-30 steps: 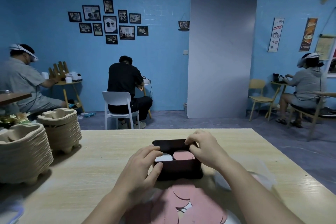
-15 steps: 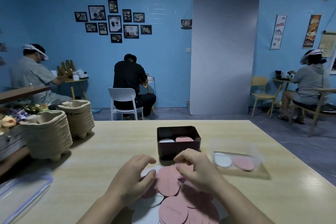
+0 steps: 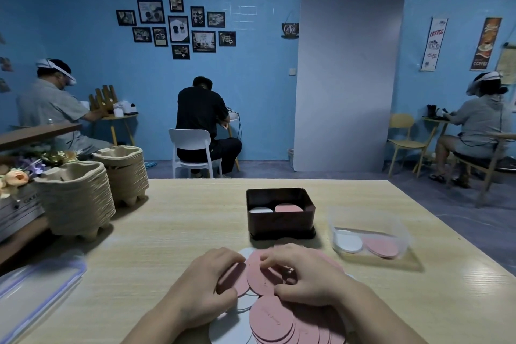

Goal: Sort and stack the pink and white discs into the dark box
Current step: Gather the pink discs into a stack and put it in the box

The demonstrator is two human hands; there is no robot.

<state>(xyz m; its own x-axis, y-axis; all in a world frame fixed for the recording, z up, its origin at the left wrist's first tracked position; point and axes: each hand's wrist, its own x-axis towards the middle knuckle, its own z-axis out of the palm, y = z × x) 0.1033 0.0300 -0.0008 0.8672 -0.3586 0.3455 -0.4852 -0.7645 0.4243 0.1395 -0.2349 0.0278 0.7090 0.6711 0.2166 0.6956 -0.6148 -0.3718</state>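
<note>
discs (image 3: 272, 318), pink and white, lie in loose heap on counter (image 3: 173, 232), near person, just in front of dark box (image 3: 280, 222). box holds white pile and pink pile, side by side. left hand (image 3: 205, 286) grip pinches pink disc (image 3: 237, 278). right hand (image 3: 305, 276) grip curls round second pink disc (image 3: 261, 278). clear tub (image 3: 371, 220) with more discs sits right of box.

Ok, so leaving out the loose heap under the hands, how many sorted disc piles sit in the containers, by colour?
Pink piles: 2, one in the dark box, one in the clear tub
White piles: 2, one in each container
Total: 4
</note>
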